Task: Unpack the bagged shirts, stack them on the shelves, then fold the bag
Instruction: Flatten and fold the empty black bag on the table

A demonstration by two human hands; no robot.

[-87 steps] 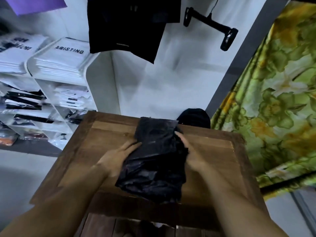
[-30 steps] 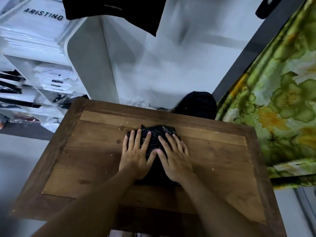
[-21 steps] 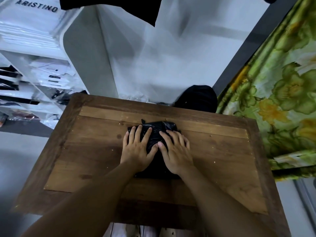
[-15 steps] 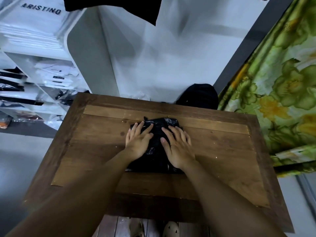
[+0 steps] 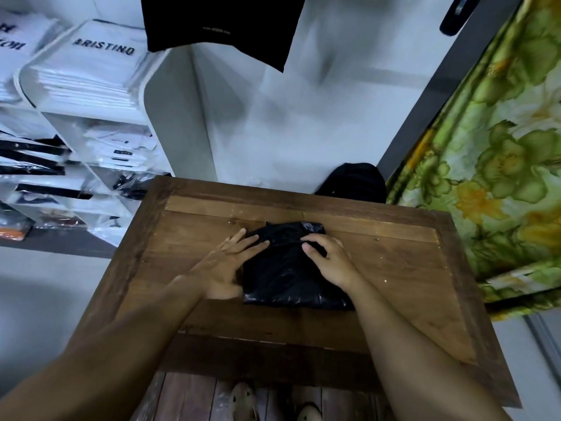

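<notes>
Wooden table (image 5: 394,268) held the folded bag (image 5: 282,278) at its centre, seemingly longer away from you. Your left hand (image 5: 224,265) lay flat, fingers straight, at its left edge; your right hand (image 5: 331,262), directly on top, curled round a far fold. Bare wood lay all round.

Clothing shop: white shelves (image 5: 179,126) w/ stacked pkgd shirts (image 5: 88,83), black garment (image 5: 218,19) hanging above.

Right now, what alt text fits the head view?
A folded black bag lies on a wooden table; the left hand lies flat at its left edge, the right hand curls on its far end. Shelves of stacked shirts stand at left.
</notes>
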